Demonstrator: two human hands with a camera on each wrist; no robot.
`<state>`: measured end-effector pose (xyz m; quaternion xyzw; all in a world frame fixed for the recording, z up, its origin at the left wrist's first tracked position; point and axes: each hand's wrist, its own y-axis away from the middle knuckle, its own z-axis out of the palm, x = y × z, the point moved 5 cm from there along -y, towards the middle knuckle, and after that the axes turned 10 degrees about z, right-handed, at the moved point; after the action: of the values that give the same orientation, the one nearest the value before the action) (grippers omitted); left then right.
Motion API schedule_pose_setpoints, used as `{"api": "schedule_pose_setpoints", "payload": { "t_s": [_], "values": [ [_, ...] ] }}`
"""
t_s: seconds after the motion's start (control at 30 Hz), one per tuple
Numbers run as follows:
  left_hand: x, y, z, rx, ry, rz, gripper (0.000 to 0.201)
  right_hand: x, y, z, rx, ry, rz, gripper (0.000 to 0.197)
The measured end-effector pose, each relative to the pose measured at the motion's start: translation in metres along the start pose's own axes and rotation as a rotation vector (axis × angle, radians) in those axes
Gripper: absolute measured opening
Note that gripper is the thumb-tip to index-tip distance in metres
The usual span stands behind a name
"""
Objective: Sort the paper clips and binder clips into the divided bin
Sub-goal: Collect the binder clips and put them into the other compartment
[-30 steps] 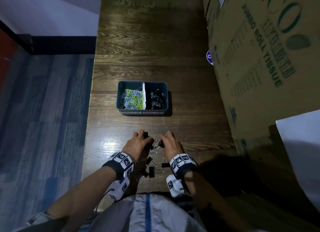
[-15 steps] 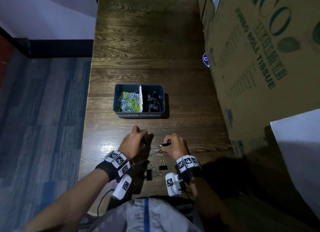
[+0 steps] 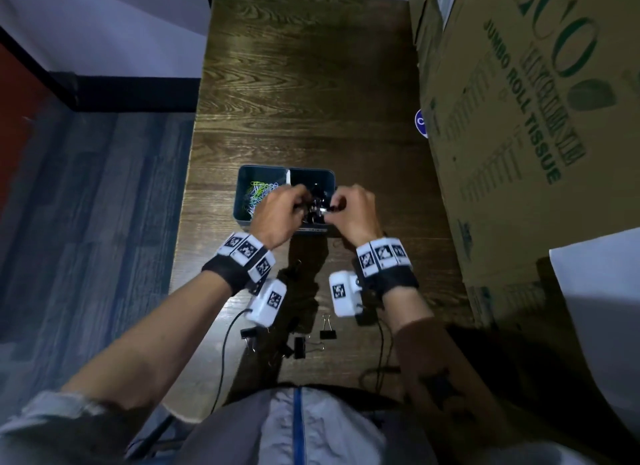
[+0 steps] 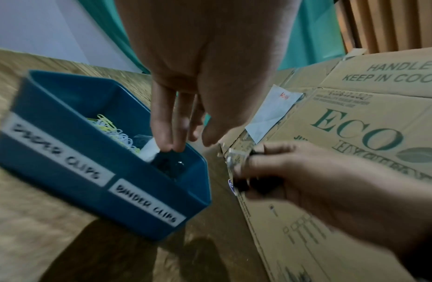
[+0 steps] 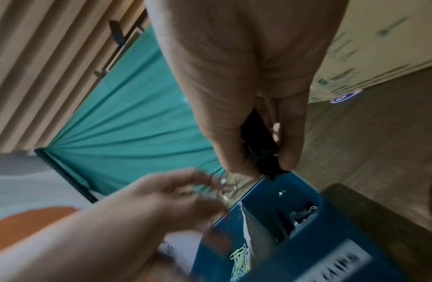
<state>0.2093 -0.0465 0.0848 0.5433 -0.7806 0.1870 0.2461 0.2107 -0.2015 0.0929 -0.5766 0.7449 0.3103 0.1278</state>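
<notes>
Over the divided bin (image 3: 242, 201), paper clips (image 3: 258, 192) fill its left compartment: light, springy wire, uncountable. Your left hand (image 3: 278, 213) hangs relaxed above the divider, fingers straight; your right hand (image 3: 353, 210) pinches a black binder clip (image 5: 259, 141), stiff and light, best gripped by its body. Four more binder clips (image 3: 299, 347) lie on the surface (image 3: 304, 93).

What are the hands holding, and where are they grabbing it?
The right hand pinches a black binder clip by its body, over the bin. The left hand looks empty, fingers relaxed.
</notes>
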Motion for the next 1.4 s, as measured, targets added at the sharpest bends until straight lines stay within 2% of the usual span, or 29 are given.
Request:
{"api": "schedule_pose_setpoints", "payload": {
  "t_s": [0.07, 0.1, 0.17, 0.23, 0.3, 0.37, 0.47, 0.53, 0.6, 0.67, 0.8, 0.93, 1.07, 1.23, 1.33, 1.4],
  "values": [
    [-0.006, 0.027, 0.000, 0.034, -0.050, 0.012, 0.016, -0.013, -0.012, -0.002, 0.015, 0.008, -0.031, 0.013],
    [-0.009, 0.042, 0.002, 0.009, -0.069, 0.014, 0.014, -0.017, -0.015, -0.002, 0.023, 0.025, -0.049, 0.014],
    [-0.023, 0.072, 0.013, -0.104, -0.069, -0.009, 0.010, -0.021, -0.014, -0.002, 0.049, 0.056, -0.099, 0.019],
    [-0.040, 0.102, 0.025, -0.251, -0.069, -0.047, 0.018, -0.017, 0.000, -0.001, 0.097, 0.060, -0.145, 0.021],
    [-0.053, 0.135, 0.039, -0.431, -0.107, -0.078, 0.042, -0.001, 0.021, 0.010, 0.079, 0.068, -0.167, 0.024],
    [-0.060, 0.168, 0.053, -0.593, -0.170, -0.090, 0.074, 0.024, 0.046, 0.034, -0.059, 0.121, -0.151, 0.036],
    [-0.063, 0.206, 0.070, -0.725, -0.229, -0.075, 0.119, 0.078, 0.081, 0.081, -0.379, 0.287, 0.057, 0.078],
    [-0.062, 0.219, 0.080, -0.742, -0.255, -0.034, 0.131, 0.109, 0.104, 0.106, -0.537, 0.362, 0.138, 0.100],
    [-0.060, 0.220, 0.089, -0.717, -0.294, 0.023, 0.129, 0.123, 0.120, 0.122, -0.572, 0.455, 0.072, 0.104],
    [-0.061, 0.215, 0.096, -0.697, -0.291, 0.044, 0.117, 0.127, 0.129, 0.132, -0.525, 0.524, 0.003, 0.098],
    [-0.060, 0.196, 0.095, -0.595, -0.211, 0.023, 0.067, 0.121, 0.133, 0.139, -0.371, 0.448, -0.112, 0.064],
    [-0.046, 0.172, 0.090, -0.527, -0.127, -0.004, 0.030, 0.116, 0.122, 0.138, -0.294, 0.381, -0.094, 0.040],
    [-0.043, 0.154, 0.089, -0.460, -0.157, -0.034, 0.035, 0.104, 0.109, 0.127, -0.262, 0.306, -0.067, 0.019],
    [-0.046, 0.130, 0.082, -0.424, -0.070, -0.078, 0.048, 0.102, 0.099, 0.106, -0.195, 0.217, 0.079, 0.014],
    [-0.038, 0.106, 0.066, -0.328, 0.014, -0.034, 0.038, 0.099, 0.087, 0.083, -0.182, 0.121, 0.254, 0.010],
    [-0.024, 0.081, 0.047, -0.237, 0.084, 0.030, 0.028, 0.087, 0.075, 0.064, -0.152, 0.011, 0.249, 0.012]
  ]
}}
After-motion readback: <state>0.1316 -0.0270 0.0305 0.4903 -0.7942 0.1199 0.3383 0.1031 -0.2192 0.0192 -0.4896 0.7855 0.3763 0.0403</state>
